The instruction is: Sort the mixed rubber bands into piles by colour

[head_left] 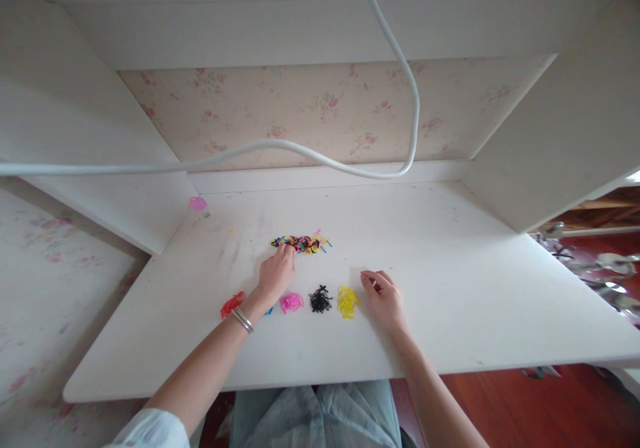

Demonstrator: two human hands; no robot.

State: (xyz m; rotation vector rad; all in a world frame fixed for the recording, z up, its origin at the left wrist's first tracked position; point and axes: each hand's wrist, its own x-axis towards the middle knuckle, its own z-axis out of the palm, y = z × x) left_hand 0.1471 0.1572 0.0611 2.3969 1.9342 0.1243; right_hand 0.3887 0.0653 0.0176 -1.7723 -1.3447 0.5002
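Observation:
My left hand point(278, 273) reaches over the table to the near edge of a heap of mixed-colour small rubber bands point(303, 244). Its fingers are closed together at the heap; whatever is between them is hidden. On the right, my right hand point(384, 296) rests near the yellow rubber bands point(347, 301), fingers curled and tips together, with nothing I can make out in them. A row of sorted piles lies closer to me: red bands point(232, 304), blue bands point(269, 311) mostly covered by my left hand and wrist, pink bands point(292, 302) and black bands point(321, 299).
A white cable point(280, 145) hangs across the view above the white table point(475, 288). White side panels and a floral back wall point(325, 108) enclose the far side. A pink round spot point(197, 203) is at the back left corner.

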